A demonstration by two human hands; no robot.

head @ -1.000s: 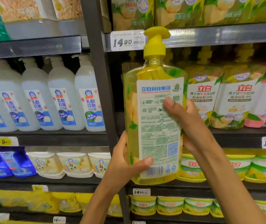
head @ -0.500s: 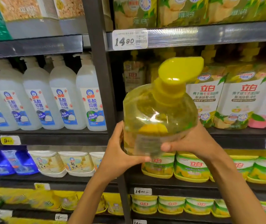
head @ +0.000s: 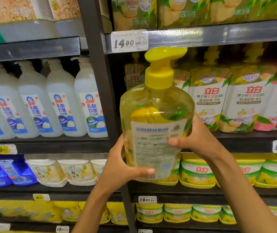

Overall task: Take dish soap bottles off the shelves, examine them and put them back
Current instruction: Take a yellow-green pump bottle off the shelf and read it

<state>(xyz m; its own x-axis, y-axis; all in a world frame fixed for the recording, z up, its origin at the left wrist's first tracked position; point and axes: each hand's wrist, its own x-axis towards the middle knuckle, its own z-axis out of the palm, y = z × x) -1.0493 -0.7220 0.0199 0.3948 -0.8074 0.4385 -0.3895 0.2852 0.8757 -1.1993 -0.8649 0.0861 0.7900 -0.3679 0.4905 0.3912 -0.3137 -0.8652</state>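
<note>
The person holds one yellow bottle (head: 157,125) in front of the shelves, approx. at the black post (head: 99,98) between two bays, with the back label to the face. The bottle leans, its pump (head: 163,64) tips toward the camera and up-right. It touches no shelf; it is in the air, carried by both hands only.

Left hand (head: 119,167) grips the lower left side: thumb is curled across the bottom of the label, the other fingers go behind the bottle and I cannot see them. Right hand (head: 196,140) grips the right side higher up, thumb pressed on the label, fingers wrapped behind.

Risks, in my judgement:
- Bottle looks full and heavy, w/ smooth plastic. If one hand lets go to turn it, the other may not hold it and it slides down.
- The pump head sticks out near the price tag (head: 129,41) and the shelf edge (head: 218,32) above. Lifting while tilted can knock it there.
- The gap it must go back to is dark and narrow, beside the pouches (head: 208,101). Pushing in crooked may topple these neighbours.
- Pressing the pump by mistake can leak soap.
</note>
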